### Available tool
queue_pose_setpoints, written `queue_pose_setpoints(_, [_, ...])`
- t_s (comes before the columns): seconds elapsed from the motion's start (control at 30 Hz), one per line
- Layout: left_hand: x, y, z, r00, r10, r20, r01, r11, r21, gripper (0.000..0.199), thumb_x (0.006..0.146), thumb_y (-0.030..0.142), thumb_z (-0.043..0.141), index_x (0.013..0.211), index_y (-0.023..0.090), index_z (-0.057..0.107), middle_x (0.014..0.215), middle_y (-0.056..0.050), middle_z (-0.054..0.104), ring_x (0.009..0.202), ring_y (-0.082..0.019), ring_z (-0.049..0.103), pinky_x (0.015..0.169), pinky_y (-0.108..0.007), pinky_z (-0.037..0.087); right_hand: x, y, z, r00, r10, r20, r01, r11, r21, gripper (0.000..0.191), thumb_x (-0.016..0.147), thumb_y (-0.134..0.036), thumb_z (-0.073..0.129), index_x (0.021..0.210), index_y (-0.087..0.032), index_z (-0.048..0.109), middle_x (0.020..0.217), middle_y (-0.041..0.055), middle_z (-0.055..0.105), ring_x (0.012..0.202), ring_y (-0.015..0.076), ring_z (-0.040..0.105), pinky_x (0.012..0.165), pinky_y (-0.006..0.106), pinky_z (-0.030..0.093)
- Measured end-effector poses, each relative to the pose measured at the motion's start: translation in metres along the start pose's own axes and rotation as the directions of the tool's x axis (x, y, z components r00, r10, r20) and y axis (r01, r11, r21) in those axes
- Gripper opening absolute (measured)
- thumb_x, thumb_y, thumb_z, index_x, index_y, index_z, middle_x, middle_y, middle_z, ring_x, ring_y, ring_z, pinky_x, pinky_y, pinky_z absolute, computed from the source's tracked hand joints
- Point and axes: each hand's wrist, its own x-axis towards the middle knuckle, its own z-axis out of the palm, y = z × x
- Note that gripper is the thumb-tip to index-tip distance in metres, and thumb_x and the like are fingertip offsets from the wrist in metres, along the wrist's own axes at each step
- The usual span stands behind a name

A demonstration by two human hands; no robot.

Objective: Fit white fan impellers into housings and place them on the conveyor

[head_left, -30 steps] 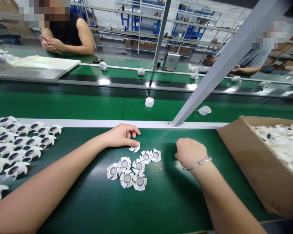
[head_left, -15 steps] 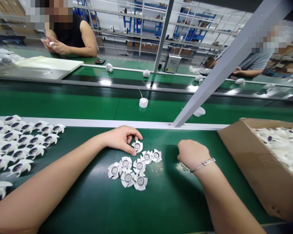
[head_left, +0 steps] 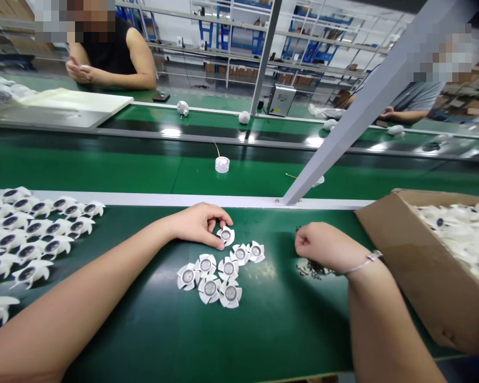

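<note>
a cardboard box (head_left: 415, 266) stands at the near belt's edge; past a grey steel post (head_left: 343, 134), a wired white puck (head_left: 222, 164) lies on a green conveyor (head_left: 104, 170), and a co-worker (head_left: 112, 58) sits beyond.

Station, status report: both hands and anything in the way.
Left hand pinching white finned disc. Right hand curled, beside dark bits on the belt. More discs just below the left hand.

Here come two bare forearms (head_left: 83, 298) up from the bottom of the frame, left hand (head_left: 197, 225) just left of centre, right hand (head_left: 323, 247) out to the right. And on that right wrist, a thin silver-toned chain bracelet (head_left: 363, 264) with a slim link on top!
</note>
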Motion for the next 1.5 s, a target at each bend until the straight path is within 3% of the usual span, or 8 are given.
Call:
queue_pose_setpoints(0.17, [0.001, -0.002, 0.0, 1.0, 0.022, 0.002, -0.022, 1.0, -0.002, 0.065, 0.059, 0.051, 0.087, 0.113, 0.02, 0.068, 0.083, 0.001, 0.059, 0.063, -0.009, 0.052, 0.055, -0.02, 0.043, -0.029, 0.021, 0.037, 0.952, -0.142, -0.271, 0.206, 0.953, 0.223, 0.028, 0.089, -0.031, 0.045, 0.076, -0.023, 0.069, 0.076, 0.0004, 0.066, 0.067, 0.0156, 0.059, 0.063, 0.027, 0.043])
queue_pose_setpoints(0.27, [0.001, -0.003, 0.0, 1.0, 0.03, 0.005, -0.03, 1.0, -0.006, 0.065, 0.059, 0.052, 0.087, 0.112, 0.021, 0.068, 0.089, 0.0, 0.061, 0.063, -0.008, 0.052, 0.056, -0.02, 0.043, -0.04, 0.033, 0.062, 0.927, -0.075, -0.368, 0.166, 0.96, 0.224, 0.028, 0.089, -0.034, 0.046, 0.076, -0.022, 0.069, 0.074, 0.0027, 0.064, 0.068, 0.0184, 0.058, 0.064, 0.03, 0.041])
queue_pose_setpoints(0.53, [0.0, -0.002, 0.002, 1.0, 0.02, -0.012, -0.02, 1.0, 0.01, 0.065, 0.059, 0.053, 0.086, 0.113, 0.021, 0.068, 0.088, 0.0, 0.063, 0.063, -0.009, 0.053, 0.056, -0.021, 0.043, -0.042, 0.033, 0.066, 0.96, -0.041, -0.278, 0.103, 0.971, 0.213, 0.027, 0.089, -0.029, 0.046, 0.074, -0.022, 0.067, 0.076, 0.0035, 0.065, 0.071, 0.0197, 0.059, 0.067, 0.031, 0.041])
queue_pose_setpoints(0.8, [-0.001, -0.003, 0.002, 0.999, 0.035, -0.019, -0.035, 0.999, 0.007, 0.064, 0.059, 0.053, 0.087, 0.112, 0.022, 0.069, 0.092, -0.001, 0.064, 0.063, -0.009, 0.053, 0.055, -0.02, 0.041, -0.038, -0.014, 0.051, 0.937, 0.302, -0.177, -0.306, 0.952, 0.005, 0.025, 0.086, -0.021, 0.045, 0.064, -0.02, 0.058, 0.077, 0.0076, 0.066, 0.068, 0.0203, 0.059, 0.056, 0.028, 0.033])
queue_pose_setpoints(0.93, [-0.002, -0.004, 0.002, 0.995, 0.096, -0.036, -0.096, 0.995, -0.002, 0.057, 0.06, 0.051, 0.087, 0.108, 0.022, 0.072, 0.096, -0.001, 0.065, 0.064, -0.008, 0.051, 0.057, -0.021, 0.04, -0.029, -0.023, 0.039, 0.936, 0.311, -0.163, -0.32, 0.947, -0.029, 0.021, 0.082, -0.021, 0.049, 0.061, -0.019, 0.055, 0.074, 0.0093, 0.064, 0.066, 0.0212, 0.059, 0.053, 0.028, 0.031])
queue_pose_setpoints(1.07, [0.0, -0.006, 0.003, 0.988, 0.146, -0.046, -0.145, 0.989, 0.019, 0.051, 0.061, 0.048, 0.088, 0.102, 0.022, 0.076, 0.092, -0.001, 0.066, 0.064, -0.009, 0.051, 0.059, -0.022, 0.04, -0.012, -0.032, 0.02, 0.983, -0.006, -0.184, 0.019, 0.998, 0.068, 0.018, 0.083, -0.021, 0.048, 0.065, -0.02, 0.053, 0.066, 0.0016, 0.059, 0.061, 0.0155, 0.052, 0.056, 0.027, 0.033])
queue_pose_setpoints(1.23, [0.002, -0.008, 0.004, 0.979, 0.191, -0.073, -0.188, 0.981, 0.05, 0.044, 0.064, 0.045, 0.087, 0.099, 0.019, 0.077, 0.09, -0.001, 0.068, 0.066, -0.01, 0.053, 0.061, -0.023, 0.039, 0.018, -0.073, 0.005, 0.831, -0.461, -0.312, 0.546, 0.783, 0.297, 0.01, 0.081, -0.018, 0.046, 0.076, -0.02, 0.054, 0.07, -0.0023, 0.054, 0.064, 0.0129, 0.049, 0.06, 0.024, 0.036])
queue_pose_setpoints(1.5, [0.007, -0.012, 0.004, 0.975, 0.216, -0.06, -0.213, 0.976, 0.047, 0.037, 0.062, 0.043, 0.088, 0.089, 0.021, 0.077, 0.08, 0.002, 0.067, 0.066, -0.01, 0.055, 0.058, -0.023, 0.036, 0.046, -0.101, 0.029, 0.763, -0.55, -0.34, 0.634, 0.74, 0.225, 0.007, 0.084, -0.016, 0.052, 0.077, -0.018, 0.055, 0.077, -0.0001, 0.052, 0.065, 0.0125, 0.048, 0.062, 0.025, 0.036])
